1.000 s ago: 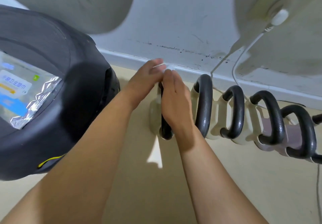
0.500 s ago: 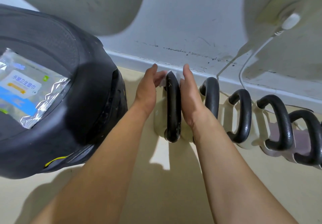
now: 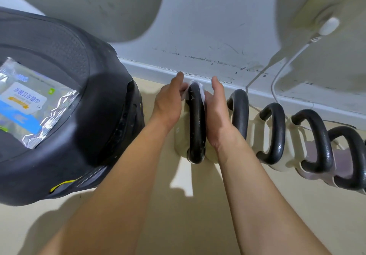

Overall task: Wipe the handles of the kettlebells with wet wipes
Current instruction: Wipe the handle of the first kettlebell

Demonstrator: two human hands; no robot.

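Several cream kettlebells with black handles stand in a row along the wall. The leftmost handle [image 3: 196,124] runs between my two hands. A white wet wipe [image 3: 195,88] is draped over the far end of that handle. My left hand [image 3: 168,104] pinches the wipe on the left side, thumb pointing up. On the right side my right hand [image 3: 216,112] presses the wipe against the handle, palm flat along the bar. The neighbouring handles [image 3: 240,114] [image 3: 274,133] [image 3: 316,141] are untouched.
A large black rounded object [image 3: 95,120] sits close on the left, with a foil pack of wet wipes [image 3: 29,104] lying on top. A white baseboard [image 3: 150,70] and wall lie just behind the kettlebells. A white charger cable [image 3: 281,72] hangs from a socket [image 3: 328,25].
A second ago my hands overlapped on top of the handle. They have since parted to either side, and the wipe now sits over the handle's far end.
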